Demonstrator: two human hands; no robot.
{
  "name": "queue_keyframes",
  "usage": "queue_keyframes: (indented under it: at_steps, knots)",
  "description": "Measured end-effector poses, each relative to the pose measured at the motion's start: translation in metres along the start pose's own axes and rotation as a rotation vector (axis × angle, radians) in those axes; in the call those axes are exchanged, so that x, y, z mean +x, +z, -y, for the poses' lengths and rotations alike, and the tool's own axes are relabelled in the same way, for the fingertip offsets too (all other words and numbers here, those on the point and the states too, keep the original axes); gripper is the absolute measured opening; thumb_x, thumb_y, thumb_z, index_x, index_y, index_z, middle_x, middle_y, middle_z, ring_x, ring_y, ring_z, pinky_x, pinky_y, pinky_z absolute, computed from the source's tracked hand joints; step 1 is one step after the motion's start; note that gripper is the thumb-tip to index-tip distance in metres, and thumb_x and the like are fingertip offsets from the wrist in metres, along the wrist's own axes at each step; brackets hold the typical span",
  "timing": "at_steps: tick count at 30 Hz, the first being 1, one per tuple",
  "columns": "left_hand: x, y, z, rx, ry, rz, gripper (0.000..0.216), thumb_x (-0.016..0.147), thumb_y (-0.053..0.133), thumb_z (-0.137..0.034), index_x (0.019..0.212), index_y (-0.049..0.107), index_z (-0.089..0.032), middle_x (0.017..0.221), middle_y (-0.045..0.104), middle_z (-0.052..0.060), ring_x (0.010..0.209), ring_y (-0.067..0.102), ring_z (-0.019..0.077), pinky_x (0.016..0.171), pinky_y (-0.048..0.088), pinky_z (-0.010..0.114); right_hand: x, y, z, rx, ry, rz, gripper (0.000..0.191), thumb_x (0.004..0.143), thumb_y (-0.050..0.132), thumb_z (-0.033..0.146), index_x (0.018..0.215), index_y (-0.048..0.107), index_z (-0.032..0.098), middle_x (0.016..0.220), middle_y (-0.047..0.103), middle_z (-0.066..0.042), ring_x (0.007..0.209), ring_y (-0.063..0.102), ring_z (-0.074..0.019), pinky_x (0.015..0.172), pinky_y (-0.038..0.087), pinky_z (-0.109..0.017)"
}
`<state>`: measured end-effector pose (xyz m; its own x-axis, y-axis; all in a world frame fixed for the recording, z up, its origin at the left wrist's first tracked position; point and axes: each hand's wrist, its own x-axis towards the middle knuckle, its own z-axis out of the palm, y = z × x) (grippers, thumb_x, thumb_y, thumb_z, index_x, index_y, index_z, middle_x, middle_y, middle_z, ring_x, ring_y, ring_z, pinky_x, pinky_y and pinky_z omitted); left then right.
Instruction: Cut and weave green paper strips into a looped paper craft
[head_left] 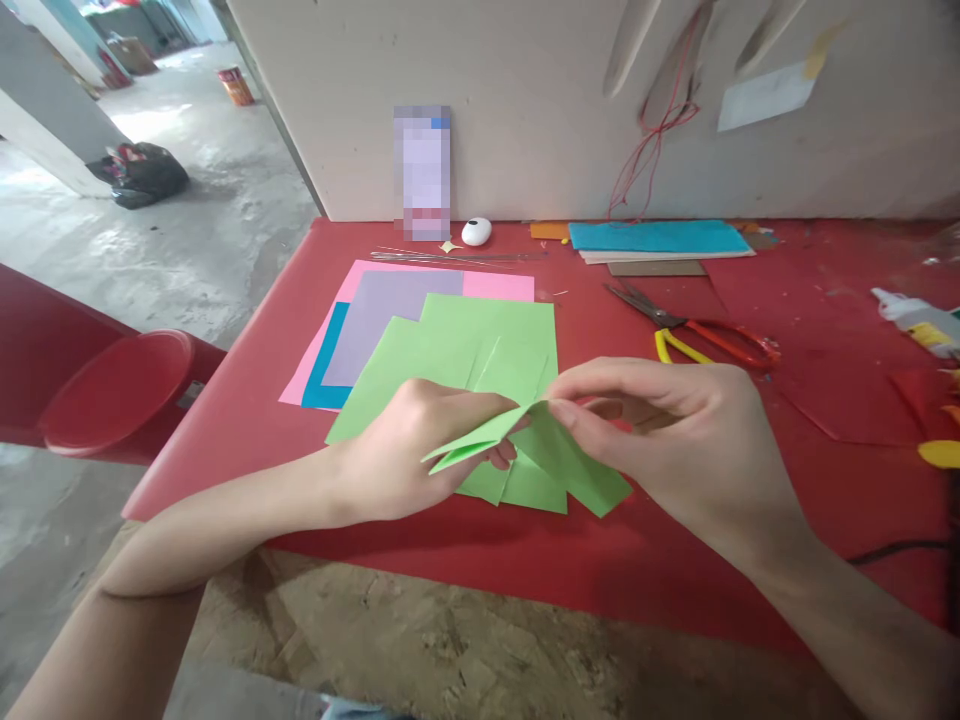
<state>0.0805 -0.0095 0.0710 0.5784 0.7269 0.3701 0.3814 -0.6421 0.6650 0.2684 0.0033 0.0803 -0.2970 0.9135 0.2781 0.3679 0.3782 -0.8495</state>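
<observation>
Both of my hands hold a folded piece of green paper [559, 462] just above the red table [465, 560]. My left hand [409, 445] is closed on its left folded flap, fingers curled under it. My right hand [675, 440] pinches the paper's top corner between thumb and fingers. Under and behind them lie more green sheets [487, 340], on top of a lilac sheet [390, 320], a blue sheet [324, 372] and a pink sheet [495, 285].
Scissors with red and yellow handles [701, 335] lie to the right. A blue sheet stack [660, 238], a white oval object [476, 232] and thin wires [450, 258] sit by the back wall. A glue bottle [919, 320] lies far right. A red stool [112, 390] stands at left.
</observation>
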Motion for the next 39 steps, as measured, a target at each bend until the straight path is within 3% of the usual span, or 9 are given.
queue_keyframes:
  at_steps: [6, 10, 16, 21, 23, 27, 32, 36, 39]
  knots:
    - [0.004, 0.003, 0.000, 0.156, -0.087, 0.021, 0.025, 0.089, 0.044, -0.021, 0.071, 0.059, -0.014, 0.063, 0.067, 0.001, 0.055, 0.063, 0.0100, 0.051, 0.048, 0.019, 0.003, 0.004, -0.003, 0.072, 0.045, 0.040, 0.012, 0.070, 0.062, 0.015, 0.064, 0.068, 0.023, 0.065, 0.069, 0.004, 0.060, 0.064, -0.0110, 0.053, 0.054, -0.018]
    - [0.001, 0.007, 0.005, 0.074, -0.065, 0.036, 0.024, 0.092, 0.038, -0.017, 0.076, 0.055, -0.014, 0.057, 0.064, -0.001, 0.047, 0.061, 0.0071, 0.044, 0.045, 0.014, 0.001, 0.007, -0.003, 0.145, 0.099, 0.080, 0.012, 0.070, 0.061, 0.015, 0.065, 0.069, 0.023, 0.066, 0.070, 0.003, 0.060, 0.065, -0.0116, 0.053, 0.054, -0.018]
    - [-0.004, 0.000, 0.004, 0.223, 0.056, -0.064, 0.018, 0.089, 0.040, -0.012, 0.082, 0.056, -0.015, 0.062, 0.066, -0.001, 0.044, 0.055, 0.0056, 0.043, 0.041, 0.015, -0.003, 0.006, -0.003, 0.212, 0.161, 0.073, 0.008, 0.068, 0.065, 0.019, 0.067, 0.070, 0.026, 0.064, 0.069, 0.006, 0.056, 0.064, -0.0094, 0.049, 0.052, -0.015]
    - [0.001, -0.010, -0.007, 0.308, -0.014, -0.167, 0.025, 0.090, 0.042, -0.017, 0.072, 0.059, -0.016, 0.054, 0.061, -0.003, 0.040, 0.049, 0.0047, 0.041, 0.037, 0.016, 0.002, 0.007, -0.006, 0.173, 0.151, 0.045, 0.009, 0.067, 0.064, 0.018, 0.064, 0.068, 0.024, 0.064, 0.069, 0.004, 0.058, 0.064, -0.0116, 0.050, 0.053, -0.018]
    - [0.004, -0.010, -0.008, 0.245, -0.039, -0.137, 0.030, 0.090, 0.042, -0.020, 0.066, 0.058, -0.015, 0.054, 0.060, -0.002, 0.044, 0.053, 0.0058, 0.045, 0.040, 0.017, 0.002, 0.006, -0.006, 0.168, 0.154, 0.051, 0.007, 0.067, 0.064, 0.019, 0.065, 0.068, 0.024, 0.064, 0.069, 0.003, 0.058, 0.064, -0.0119, 0.050, 0.054, -0.019]
    - [0.006, -0.002, -0.004, 0.185, 0.005, -0.046, 0.022, 0.087, 0.048, -0.025, 0.072, 0.059, -0.015, 0.056, 0.060, -0.002, 0.048, 0.053, 0.0070, 0.047, 0.042, 0.017, 0.000, 0.006, -0.003, 0.180, 0.162, 0.069, 0.006, 0.068, 0.064, 0.019, 0.065, 0.068, 0.022, 0.063, 0.068, 0.003, 0.055, 0.063, -0.0111, 0.046, 0.051, -0.017]
    - [0.002, 0.005, 0.001, 0.155, -0.053, 0.087, 0.031, 0.091, 0.036, -0.016, 0.070, 0.058, -0.013, 0.054, 0.061, -0.001, 0.045, 0.055, 0.0071, 0.045, 0.043, 0.018, -0.003, 0.007, 0.001, 0.149, 0.158, 0.053, 0.008, 0.070, 0.062, 0.018, 0.065, 0.067, 0.023, 0.061, 0.067, 0.004, 0.052, 0.062, -0.0089, 0.044, 0.049, -0.015]
    - [0.000, -0.006, -0.005, 0.198, -0.099, 0.017, 0.032, 0.091, 0.037, -0.017, 0.069, 0.059, -0.014, 0.058, 0.063, -0.001, 0.046, 0.056, 0.0071, 0.043, 0.042, 0.018, 0.000, 0.007, -0.004, 0.123, 0.140, 0.041, 0.009, 0.069, 0.062, 0.016, 0.065, 0.067, 0.023, 0.062, 0.068, 0.004, 0.054, 0.063, -0.0095, 0.048, 0.051, -0.016]
    - [-0.004, -0.016, -0.010, 0.239, -0.089, -0.179, 0.028, 0.091, 0.043, -0.020, 0.068, 0.059, -0.020, 0.055, 0.061, -0.006, 0.046, 0.055, 0.0062, 0.045, 0.043, 0.018, 0.005, 0.004, -0.009, 0.093, 0.149, 0.022, 0.011, 0.069, 0.062, 0.014, 0.064, 0.066, 0.023, 0.064, 0.068, 0.003, 0.055, 0.063, -0.0103, 0.050, 0.053, -0.018]
